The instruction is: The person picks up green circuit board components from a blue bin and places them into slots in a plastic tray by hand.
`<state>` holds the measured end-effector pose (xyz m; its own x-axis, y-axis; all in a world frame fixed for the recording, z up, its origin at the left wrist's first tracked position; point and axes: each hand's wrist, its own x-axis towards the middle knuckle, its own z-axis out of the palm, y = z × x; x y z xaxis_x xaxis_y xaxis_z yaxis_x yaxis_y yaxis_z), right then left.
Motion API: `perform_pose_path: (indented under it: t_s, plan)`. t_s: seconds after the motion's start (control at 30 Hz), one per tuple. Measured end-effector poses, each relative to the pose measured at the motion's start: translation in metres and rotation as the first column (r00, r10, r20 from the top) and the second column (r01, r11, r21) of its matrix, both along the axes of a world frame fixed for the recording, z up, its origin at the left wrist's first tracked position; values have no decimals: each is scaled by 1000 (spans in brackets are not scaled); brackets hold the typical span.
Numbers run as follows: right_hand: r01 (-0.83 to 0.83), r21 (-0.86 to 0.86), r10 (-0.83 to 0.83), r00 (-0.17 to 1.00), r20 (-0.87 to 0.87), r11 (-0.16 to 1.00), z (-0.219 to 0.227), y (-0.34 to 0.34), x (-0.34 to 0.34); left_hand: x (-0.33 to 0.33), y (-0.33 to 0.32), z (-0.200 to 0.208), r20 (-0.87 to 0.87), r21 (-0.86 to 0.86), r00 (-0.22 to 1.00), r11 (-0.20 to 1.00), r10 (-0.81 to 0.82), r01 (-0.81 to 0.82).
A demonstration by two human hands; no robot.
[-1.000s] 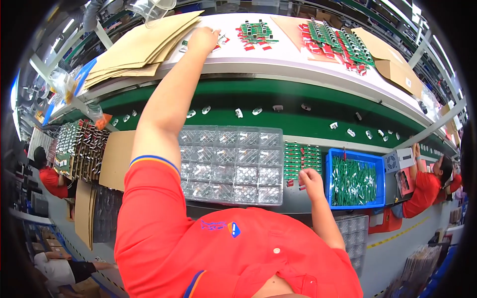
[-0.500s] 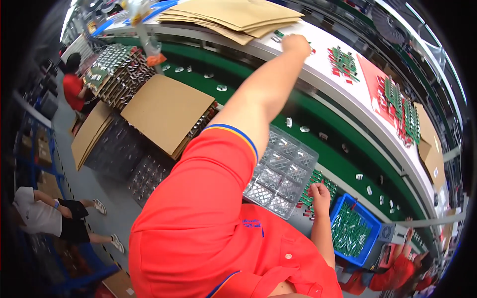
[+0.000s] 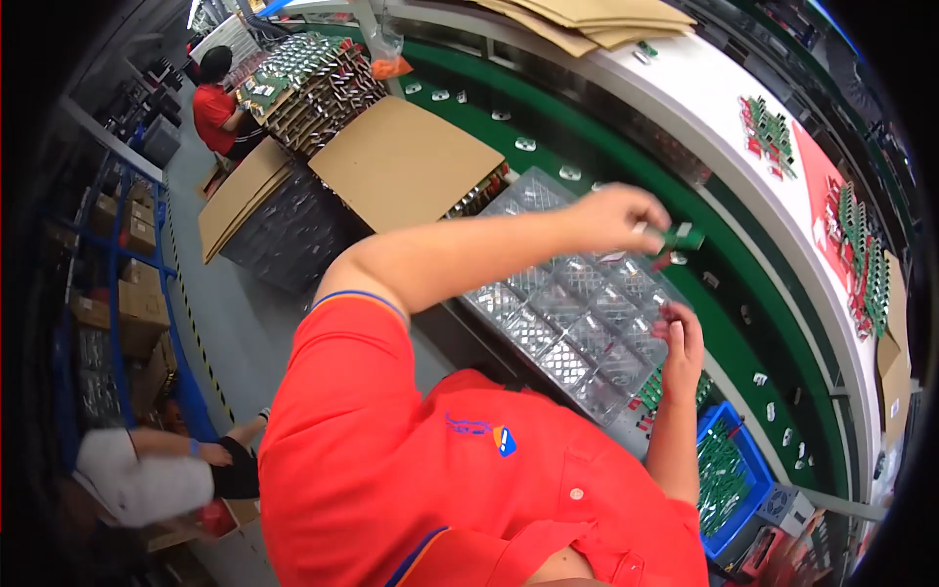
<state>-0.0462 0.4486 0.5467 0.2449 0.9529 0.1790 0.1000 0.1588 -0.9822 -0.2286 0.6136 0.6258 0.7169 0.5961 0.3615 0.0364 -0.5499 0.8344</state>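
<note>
My left hand (image 3: 621,217) is closed on a small green circuit board (image 3: 685,237), with a red bit hanging below it. It is held above the far right part of a clear plastic blister tray (image 3: 548,293) with square pockets. My right hand (image 3: 682,342) is at the tray's right edge, fingers curled in; a dark reddish spot shows at the fingertips, too blurred to name. Below that hand lie several green boards with red ends (image 3: 650,391). A blue bin (image 3: 748,455) full of narrow green boards stands to the right.
A green conveyor belt (image 3: 719,313) carrying small white parts curves behind the tray. Above it, a white shelf (image 3: 719,98) holds cardboard sheets (image 3: 597,20) and rows of green boards (image 3: 768,137). Cardboard-topped stacks (image 3: 406,157) stand left. Two people (image 3: 217,108) are at the left.
My left hand has come back from the white shelf to above the tray, bringing a green circuit board. My right hand has moved up from the loose boards to the tray's edge. The view has shifted.
</note>
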Motion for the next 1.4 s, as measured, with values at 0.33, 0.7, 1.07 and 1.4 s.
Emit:
perform_pose_path:
  t_s: [0.33,0.7,1.07,1.4]
  plan:
    - [-361,-638,551,826,121,681,22,36,-92,-98,-72,-107,-133,-516,974,852,-181,88]
    - [-393,-546,228,910,-345,740,-1,82,-133,-137,70,-111,89,-580,972,782,-216,227]
    - [-75,-387,256,860,441,919,-26,168,-174,-159,161,-177,-169,229,971,965,171,-130]
    - [-84,9,41,570,821,996,-83,179,-188,-202,116,-176,-222,219,968,974,113,-64]
